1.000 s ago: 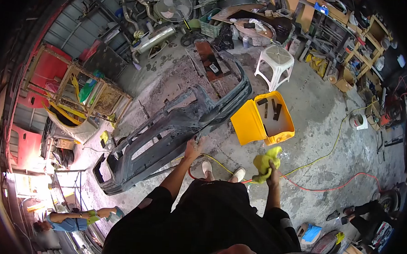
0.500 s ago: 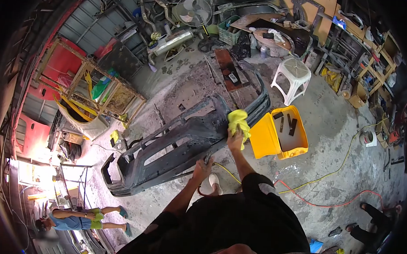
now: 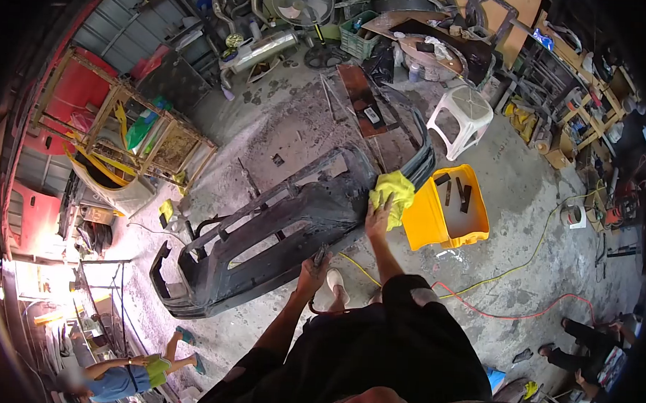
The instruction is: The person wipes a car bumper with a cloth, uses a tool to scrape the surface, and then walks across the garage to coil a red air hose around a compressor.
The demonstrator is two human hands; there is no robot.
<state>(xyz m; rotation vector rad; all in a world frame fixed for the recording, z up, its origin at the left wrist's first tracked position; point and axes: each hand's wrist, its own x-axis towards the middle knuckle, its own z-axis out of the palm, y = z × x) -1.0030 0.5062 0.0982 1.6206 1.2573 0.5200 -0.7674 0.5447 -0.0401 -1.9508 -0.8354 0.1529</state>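
- A person in dark clothing stands on a stained concrete workshop floor (image 3: 524,225) over a dark car bumper cover (image 3: 326,209), which stretches diagonally ahead from lower left to upper right.
- The right hand (image 3: 377,222) presses a bunched yellow cloth (image 3: 394,196) to the bumper cover toward its right end, fingers closed over the fabric.
- The left hand (image 3: 311,276) is at the bumper cover's near edge, left of the cloth; its fingers look bent, but whether they grip anything cannot be told.
- Just beside the bumper cover's right end sits a yellow plastic box (image 3: 469,240), its lid (image 3: 419,224) folded open to the left and narrow dark blocks (image 3: 464,199) inside.
- A white plastic stool (image 3: 460,117) stands beyond the box, while a yellow hose (image 3: 511,271) and a red hose (image 3: 505,312) trail across the concrete.
- At lower left, well apart, is a co-worker in a blue top and green shorts (image 3: 158,371).
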